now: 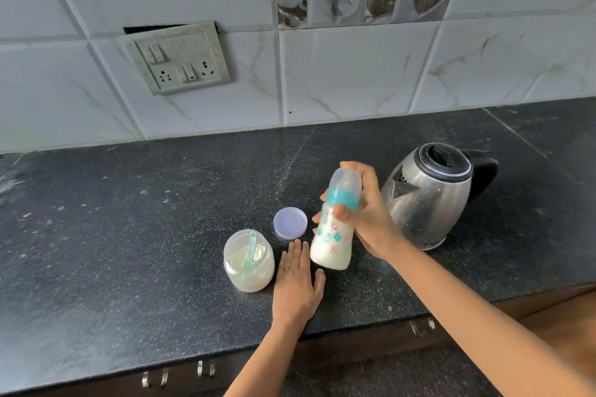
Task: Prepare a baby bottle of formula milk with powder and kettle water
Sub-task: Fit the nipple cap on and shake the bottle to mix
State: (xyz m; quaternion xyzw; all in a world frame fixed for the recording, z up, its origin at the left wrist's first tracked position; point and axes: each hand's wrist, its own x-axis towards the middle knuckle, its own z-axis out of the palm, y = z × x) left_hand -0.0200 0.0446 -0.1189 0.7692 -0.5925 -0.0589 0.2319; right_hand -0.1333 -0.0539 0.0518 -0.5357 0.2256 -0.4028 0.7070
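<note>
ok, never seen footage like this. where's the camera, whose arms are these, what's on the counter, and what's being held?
There is no robot here. The single picture comes from a wide-angle camera worn on a person's head, looking down at their own bare hands. The right hand grips a tilted, capped baby bottle holding white milk. The left hand rests flat on the black counter, holding nothing. On the counter stand an open powder jar with a green scoop inside, its lilac lid lying just behind, and a steel kettle on the right.
</note>
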